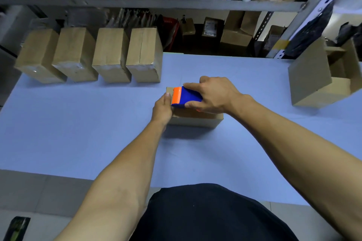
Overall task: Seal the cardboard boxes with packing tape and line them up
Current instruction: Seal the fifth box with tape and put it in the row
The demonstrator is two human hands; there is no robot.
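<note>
A small cardboard box lies in the middle of the blue table. My right hand grips a blue and orange tape dispenser on top of the box, its orange end pointing left. My left hand holds the box's left end, thumb up against the dispenser's cutter edge. Most of the box top is hidden by the hands and dispenser. Several taped boxes stand side by side in a row at the table's far left.
An open, empty cardboard box stands at the table's right edge. Behind the table, a metal shelf rack holds cartons, bags and clutter. A dark object lies at the near left on the grey floor.
</note>
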